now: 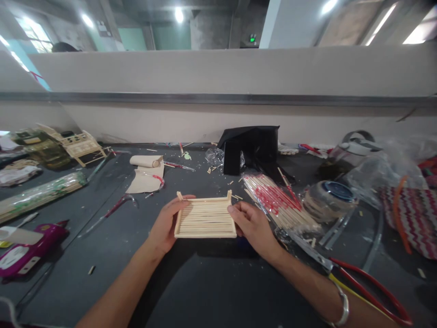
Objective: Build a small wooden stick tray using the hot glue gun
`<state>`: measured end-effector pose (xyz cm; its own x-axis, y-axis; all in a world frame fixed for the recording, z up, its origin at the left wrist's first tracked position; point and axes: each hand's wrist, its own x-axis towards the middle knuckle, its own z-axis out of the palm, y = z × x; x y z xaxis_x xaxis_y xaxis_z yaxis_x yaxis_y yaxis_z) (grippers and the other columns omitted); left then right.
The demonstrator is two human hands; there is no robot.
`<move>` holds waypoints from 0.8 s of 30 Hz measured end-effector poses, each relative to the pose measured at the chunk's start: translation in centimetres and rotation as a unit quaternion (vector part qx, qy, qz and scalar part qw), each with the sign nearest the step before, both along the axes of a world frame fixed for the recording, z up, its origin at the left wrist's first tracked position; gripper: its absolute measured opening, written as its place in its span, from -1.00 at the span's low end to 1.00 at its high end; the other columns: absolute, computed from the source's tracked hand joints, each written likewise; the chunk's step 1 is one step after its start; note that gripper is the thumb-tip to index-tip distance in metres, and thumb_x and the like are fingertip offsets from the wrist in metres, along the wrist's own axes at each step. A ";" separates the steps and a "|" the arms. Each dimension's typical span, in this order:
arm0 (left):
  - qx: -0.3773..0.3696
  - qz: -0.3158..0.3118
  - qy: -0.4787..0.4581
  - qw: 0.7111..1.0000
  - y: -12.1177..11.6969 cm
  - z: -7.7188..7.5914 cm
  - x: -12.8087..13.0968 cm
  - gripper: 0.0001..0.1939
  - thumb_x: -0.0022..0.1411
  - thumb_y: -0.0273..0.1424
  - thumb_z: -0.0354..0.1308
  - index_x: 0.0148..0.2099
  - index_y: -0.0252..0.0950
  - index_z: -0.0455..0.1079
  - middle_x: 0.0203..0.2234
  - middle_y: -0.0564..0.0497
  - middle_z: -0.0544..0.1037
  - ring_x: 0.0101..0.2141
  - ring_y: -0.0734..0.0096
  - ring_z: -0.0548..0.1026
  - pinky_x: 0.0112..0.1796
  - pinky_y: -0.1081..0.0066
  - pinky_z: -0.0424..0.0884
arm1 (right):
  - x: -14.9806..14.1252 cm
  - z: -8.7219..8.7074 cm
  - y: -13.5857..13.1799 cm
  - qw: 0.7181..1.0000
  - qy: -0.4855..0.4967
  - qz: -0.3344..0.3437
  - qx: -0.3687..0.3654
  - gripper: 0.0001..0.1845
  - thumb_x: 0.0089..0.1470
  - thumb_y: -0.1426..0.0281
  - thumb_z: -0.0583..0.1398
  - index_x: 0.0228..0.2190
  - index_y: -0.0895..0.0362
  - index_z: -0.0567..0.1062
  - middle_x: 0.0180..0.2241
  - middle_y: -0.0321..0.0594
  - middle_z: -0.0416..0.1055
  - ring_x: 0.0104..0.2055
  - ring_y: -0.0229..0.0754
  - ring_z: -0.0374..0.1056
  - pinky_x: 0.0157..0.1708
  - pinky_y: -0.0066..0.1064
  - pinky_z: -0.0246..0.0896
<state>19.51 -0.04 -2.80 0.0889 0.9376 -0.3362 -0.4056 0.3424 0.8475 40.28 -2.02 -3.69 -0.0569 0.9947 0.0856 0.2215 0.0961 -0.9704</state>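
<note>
Between my two hands is a small rectangular frame of pale wooden sticks (206, 218), its bed made of sticks laid side by side. Two short posts stick up at its far corners. My left hand (167, 221) grips the left edge, with the thumb over the top near the far corner. The right edge is pinched by my right hand (254, 228), whose fingers are partly hidden beneath. The frame is held above the dark table (191, 291), tilted toward me.
On the right lie a bag of red-tipped sticks (276, 200), red-handled shears (368, 282) and a clear jar (329, 200). A purple glue gun (34, 248) and a stick-built chair model (82, 146) are at left. Rolled beige cloth (146, 173) and a black bag (256, 146) lie further back.
</note>
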 end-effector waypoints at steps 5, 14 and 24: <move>0.003 0.000 -0.012 1.000 -0.2 0.3 0.0 -0.68 -0.01 -0.34 0.26 -0.16 -0.34 0.50 -0.37 -0.06 0.60 -0.37 0.27 0.53 -0.35 0.39 0.40 | -0.1 -0.7 0.2 0.994 0.086 0.004 -0.060 -0.62 0.09 0.11 0.15 -0.57 0.11 0.26 -0.74 -0.47 0.15 -0.74 -0.42 0.07 -0.78 -0.59 -0.09; 0.022 -0.043 -0.064 0.997 -0.5 0.3 -0.3 -0.56 0.09 -0.29 0.22 0.04 -0.28 0.42 -0.20 -0.09 0.59 -0.21 0.17 0.53 -0.29 0.37 0.41 | -0.1 -1.0 0.6 0.982 0.165 -0.014 -0.095 -0.61 0.06 0.11 0.18 -0.57 0.14 0.31 -0.77 -0.49 0.16 -0.80 -0.45 0.02 -0.86 -0.64 -0.16; 0.005 -0.032 -0.001 0.999 -0.2 -0.3 0.2 -0.54 0.04 -0.41 0.26 0.03 -0.35 0.38 -0.30 -0.11 0.59 -0.36 0.31 0.54 -0.35 0.41 0.43 | 0.0 -0.2 0.4 0.963 0.239 0.030 -0.119 -0.62 0.02 0.09 0.21 -0.54 0.14 0.32 -0.70 -0.48 0.20 -0.73 -0.47 0.03 -0.78 -0.66 -0.17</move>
